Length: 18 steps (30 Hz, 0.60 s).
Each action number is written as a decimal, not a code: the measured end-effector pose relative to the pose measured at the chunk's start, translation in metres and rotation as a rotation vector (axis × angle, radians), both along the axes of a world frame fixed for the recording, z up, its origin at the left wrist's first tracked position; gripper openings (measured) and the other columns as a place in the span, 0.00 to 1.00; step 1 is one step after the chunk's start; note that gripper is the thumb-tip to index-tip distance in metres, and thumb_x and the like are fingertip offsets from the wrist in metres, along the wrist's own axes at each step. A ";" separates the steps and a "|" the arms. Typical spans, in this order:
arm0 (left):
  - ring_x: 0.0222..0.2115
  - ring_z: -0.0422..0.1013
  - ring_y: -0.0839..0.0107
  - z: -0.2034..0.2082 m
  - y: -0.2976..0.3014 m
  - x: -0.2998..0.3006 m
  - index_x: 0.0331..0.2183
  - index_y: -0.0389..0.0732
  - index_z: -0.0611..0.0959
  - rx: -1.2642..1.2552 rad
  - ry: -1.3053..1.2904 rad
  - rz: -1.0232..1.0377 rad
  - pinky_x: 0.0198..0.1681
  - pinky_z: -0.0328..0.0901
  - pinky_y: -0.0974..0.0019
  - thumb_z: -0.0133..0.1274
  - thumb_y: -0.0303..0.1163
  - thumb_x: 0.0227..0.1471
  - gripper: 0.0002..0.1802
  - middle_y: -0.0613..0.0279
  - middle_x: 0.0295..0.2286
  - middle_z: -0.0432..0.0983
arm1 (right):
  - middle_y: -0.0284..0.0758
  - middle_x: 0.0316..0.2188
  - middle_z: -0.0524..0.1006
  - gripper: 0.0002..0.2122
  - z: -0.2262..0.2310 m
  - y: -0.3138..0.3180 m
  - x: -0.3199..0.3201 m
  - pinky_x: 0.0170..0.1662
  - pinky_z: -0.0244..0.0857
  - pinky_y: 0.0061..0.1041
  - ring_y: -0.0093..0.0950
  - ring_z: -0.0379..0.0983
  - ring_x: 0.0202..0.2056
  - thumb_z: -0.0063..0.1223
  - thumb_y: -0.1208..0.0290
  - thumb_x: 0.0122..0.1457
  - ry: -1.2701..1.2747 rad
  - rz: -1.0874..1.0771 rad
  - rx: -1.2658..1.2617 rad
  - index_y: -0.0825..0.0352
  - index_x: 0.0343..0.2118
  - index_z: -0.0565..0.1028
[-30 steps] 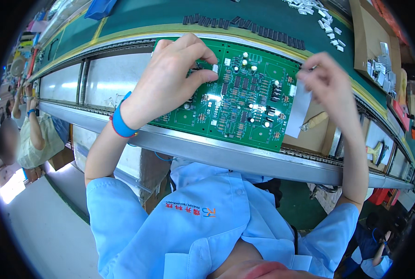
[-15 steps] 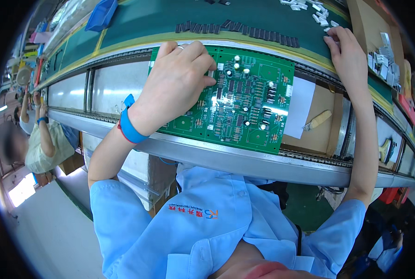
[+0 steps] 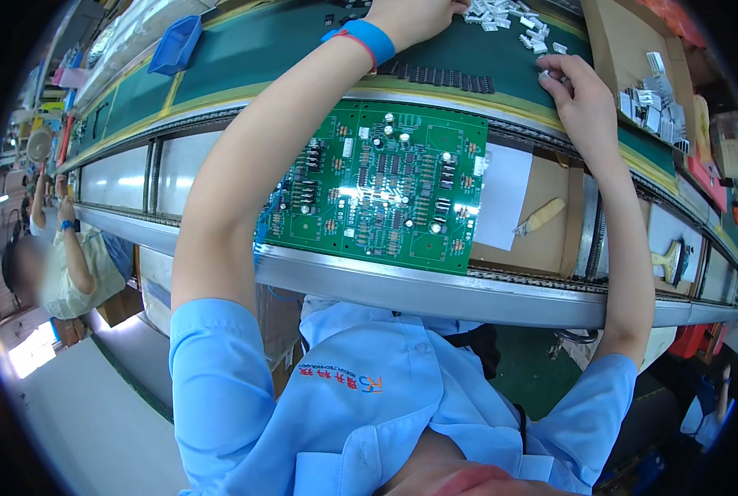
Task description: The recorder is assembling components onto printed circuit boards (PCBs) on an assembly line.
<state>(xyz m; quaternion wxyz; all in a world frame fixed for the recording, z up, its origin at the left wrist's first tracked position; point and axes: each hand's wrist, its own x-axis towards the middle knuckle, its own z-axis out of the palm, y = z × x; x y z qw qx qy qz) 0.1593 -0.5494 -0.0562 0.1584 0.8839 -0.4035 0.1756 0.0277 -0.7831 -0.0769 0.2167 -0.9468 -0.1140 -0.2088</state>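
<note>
**Snags and spills look the likeliest trouble**

The white connectors point(image 3: 493, 15) lie jumbled on the green tabletop point(image 3: 253, 50), beyond the rails point(image 3: 435, 299). Since they sit crowded at odd angles, picking one could flick its neighbours away. The left grip point(image 3: 418, 18) is at the pile's left edge, partly cut off by the frame; whether it is loose or clasping something, I cannot tell. The right grip point(image 3: 582, 87) sits just beside the pile, thumb and forefinger nearly meeting; I cannot tell if they pinch a part. A slack pinch might let one fall.

Nearer lies a row of black components point(image 3: 447, 78), which the blue wristband point(image 3: 371, 41) could sweep askew if lowered. The circuit board point(image 3: 377, 190) rests across the rails, partly beneath the left forearm point(image 3: 278, 140); a dipping elbow might bend its upright parts. A piece dropped off its right edge could vanish into the cardboard tray point(image 3: 552, 178) below.
</note>
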 end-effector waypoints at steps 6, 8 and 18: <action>0.35 0.76 0.54 -0.011 -0.011 0.009 0.29 0.40 0.82 0.043 0.061 0.121 0.39 0.69 0.52 0.58 0.36 0.51 0.09 0.52 0.28 0.80 | 0.32 0.34 0.77 0.09 -0.006 -0.004 0.004 0.38 0.70 0.31 0.34 0.77 0.36 0.55 0.69 0.61 -0.051 0.038 -0.025 0.56 0.43 0.80; 0.34 0.76 0.51 -0.014 -0.010 0.011 0.31 0.40 0.81 -0.099 0.059 0.057 0.40 0.69 0.51 0.59 0.35 0.51 0.09 0.51 0.29 0.79 | 0.31 0.35 0.77 0.09 -0.005 -0.002 0.004 0.39 0.70 0.31 0.33 0.76 0.37 0.54 0.67 0.62 -0.004 0.061 -0.041 0.54 0.43 0.82; 0.31 0.75 0.46 0.027 0.017 -0.039 0.36 0.34 0.70 -0.124 0.083 -0.072 0.33 0.68 0.49 0.52 0.28 0.56 0.10 0.42 0.27 0.77 | 0.27 0.35 0.76 0.08 -0.010 -0.008 0.007 0.42 0.69 0.29 0.28 0.75 0.38 0.54 0.65 0.62 0.087 0.067 0.021 0.52 0.41 0.83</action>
